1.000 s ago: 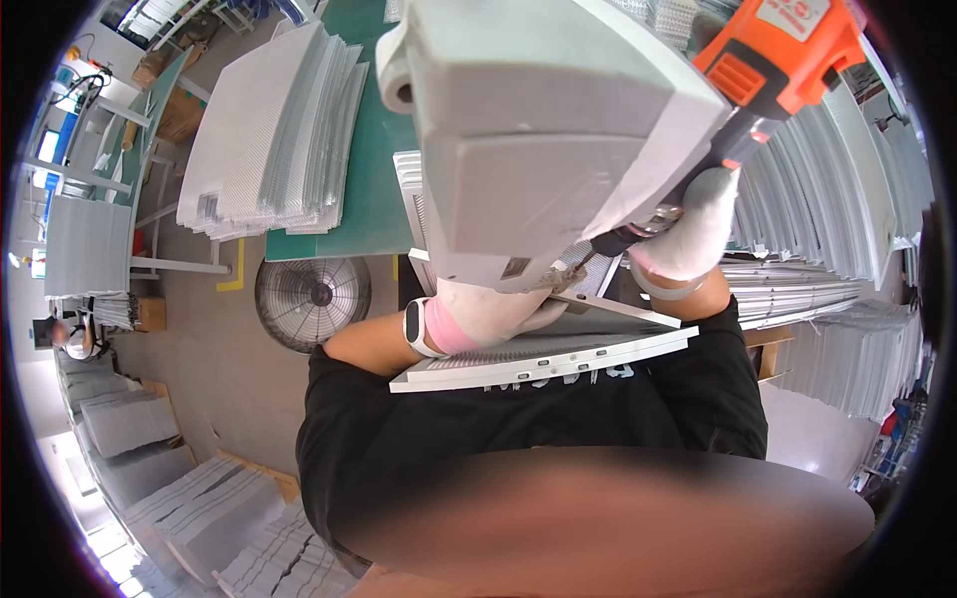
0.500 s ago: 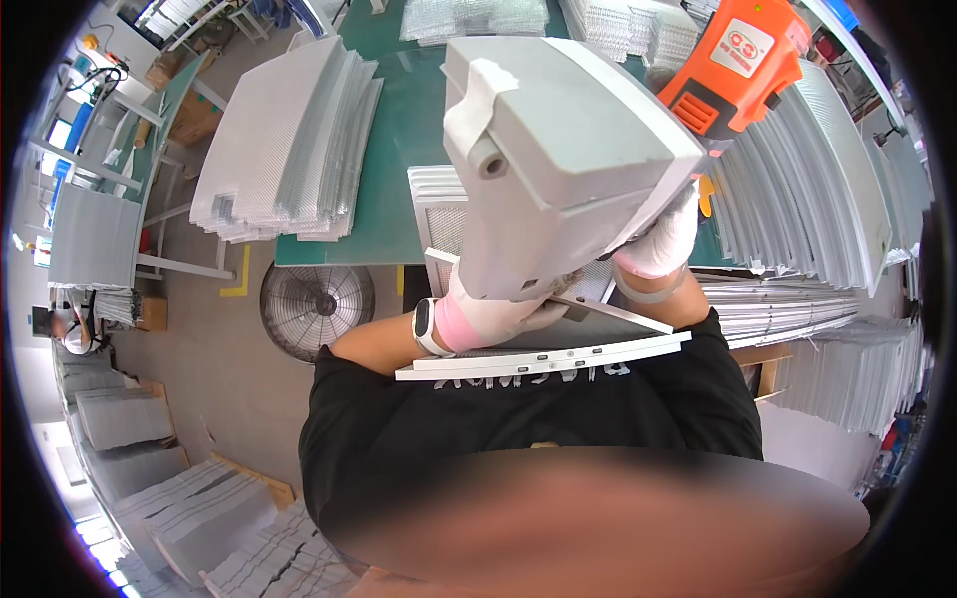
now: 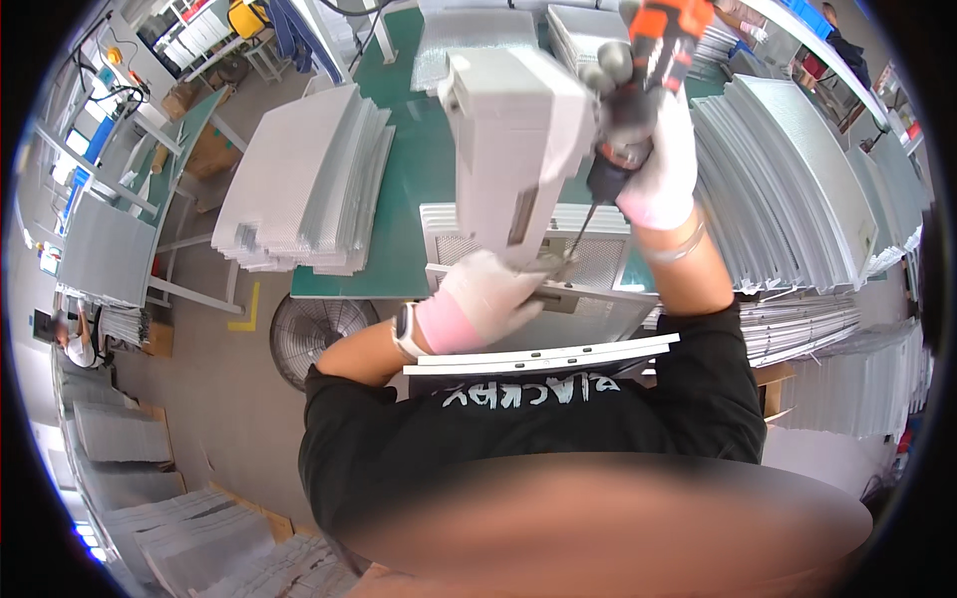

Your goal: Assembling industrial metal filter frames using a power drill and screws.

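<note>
My right hand [image 3: 666, 174], in a white-and-pink glove, is wrapped round an orange-and-black cordless screwdriver [image 3: 638, 95]. Its long thin bit slants down to a metal-framed mesh panel [image 3: 603, 257]. The fingers of my left hand [image 3: 478, 299], gloved alike, are curled together beside the bit's tip at the panel's frame; what they pinch, if anything, is hidden. A bulky light-grey plastic housing [image 3: 508, 149] rises in front of the bench, its narrow lower end close to my left fingers. Nearer my chest, white frame bars [image 3: 543, 357] with small dark slots run crosswise.
Stacked mesh panels [image 3: 294, 174] stand on the green bench [image 3: 399, 199] at left, with another long stack [image 3: 783, 189] at right. Bubble-wrapped packs [image 3: 469, 45] lie at the back. A round floor fan [image 3: 319, 334] stands below the bench's left front edge.
The screwdriver has swung left and tipped bit-down, so its bit now shows. The grey housing appears narrower and more upright, uncovering more of both hands and the mesh panel.
</note>
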`<action>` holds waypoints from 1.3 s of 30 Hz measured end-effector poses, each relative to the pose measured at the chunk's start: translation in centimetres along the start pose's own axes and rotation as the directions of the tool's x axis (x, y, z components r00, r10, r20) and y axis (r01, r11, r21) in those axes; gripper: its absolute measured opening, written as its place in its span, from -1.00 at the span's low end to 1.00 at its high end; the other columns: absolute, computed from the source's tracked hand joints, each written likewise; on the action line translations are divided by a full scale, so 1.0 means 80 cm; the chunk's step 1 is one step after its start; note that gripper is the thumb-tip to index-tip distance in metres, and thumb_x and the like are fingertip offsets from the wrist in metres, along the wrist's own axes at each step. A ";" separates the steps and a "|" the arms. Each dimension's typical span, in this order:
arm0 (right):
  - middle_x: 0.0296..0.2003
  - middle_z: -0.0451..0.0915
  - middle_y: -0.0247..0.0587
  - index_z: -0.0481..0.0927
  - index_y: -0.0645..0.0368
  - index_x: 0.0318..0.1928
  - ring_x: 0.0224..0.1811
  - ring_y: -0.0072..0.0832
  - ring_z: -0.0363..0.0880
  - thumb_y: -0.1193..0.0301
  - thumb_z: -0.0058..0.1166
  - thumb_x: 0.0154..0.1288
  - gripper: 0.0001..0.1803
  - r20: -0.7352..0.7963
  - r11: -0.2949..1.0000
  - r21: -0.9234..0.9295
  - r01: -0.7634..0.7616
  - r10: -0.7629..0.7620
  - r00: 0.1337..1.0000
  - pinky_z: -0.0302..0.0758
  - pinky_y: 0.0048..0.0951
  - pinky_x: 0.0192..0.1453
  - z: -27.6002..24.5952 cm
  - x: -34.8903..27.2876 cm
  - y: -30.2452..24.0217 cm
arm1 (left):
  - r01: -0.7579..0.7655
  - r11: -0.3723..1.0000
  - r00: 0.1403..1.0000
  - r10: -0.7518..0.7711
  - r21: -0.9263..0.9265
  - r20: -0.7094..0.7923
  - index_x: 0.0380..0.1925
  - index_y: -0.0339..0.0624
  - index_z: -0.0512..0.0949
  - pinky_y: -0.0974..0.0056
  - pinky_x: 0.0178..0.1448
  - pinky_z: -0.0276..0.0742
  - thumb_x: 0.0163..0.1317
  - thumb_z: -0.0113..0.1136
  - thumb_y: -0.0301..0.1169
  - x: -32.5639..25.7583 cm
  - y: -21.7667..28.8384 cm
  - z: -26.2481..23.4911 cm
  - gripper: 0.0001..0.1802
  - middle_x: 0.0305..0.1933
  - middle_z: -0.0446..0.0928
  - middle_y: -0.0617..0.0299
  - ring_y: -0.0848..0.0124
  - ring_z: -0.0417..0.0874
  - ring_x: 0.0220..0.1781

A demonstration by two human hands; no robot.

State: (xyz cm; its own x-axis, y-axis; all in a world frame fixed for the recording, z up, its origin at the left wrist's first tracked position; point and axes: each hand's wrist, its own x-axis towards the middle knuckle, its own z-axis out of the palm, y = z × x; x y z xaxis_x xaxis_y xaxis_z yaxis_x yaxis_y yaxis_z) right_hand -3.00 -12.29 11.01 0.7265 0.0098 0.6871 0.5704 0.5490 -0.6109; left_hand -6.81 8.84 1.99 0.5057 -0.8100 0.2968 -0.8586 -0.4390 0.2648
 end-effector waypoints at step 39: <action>-0.34 0.47 -0.32 0.39 0.16 0.00 -0.40 -0.59 0.47 0.44 0.10 0.39 -0.76 -0.300 0.929 -0.361 0.082 -0.200 0.933 0.40 -0.60 -0.32 0.029 0.041 -0.030 | 0.073 0.977 0.941 -0.002 0.198 -0.338 -0.09 -0.22 0.48 -0.35 0.44 0.01 -0.04 0.46 -0.12 0.013 -0.027 0.061 -0.41 0.13 0.38 -0.03 -0.06 0.31 0.33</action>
State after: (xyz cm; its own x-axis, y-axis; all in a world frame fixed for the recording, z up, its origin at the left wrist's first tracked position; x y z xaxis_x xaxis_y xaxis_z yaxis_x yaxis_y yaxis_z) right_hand -2.89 -11.62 15.71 0.6789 -0.3513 0.6448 0.7281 0.2090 -0.6528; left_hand -4.80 7.06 -2.74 0.5064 -0.6299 0.5888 -0.8188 -0.5655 0.0992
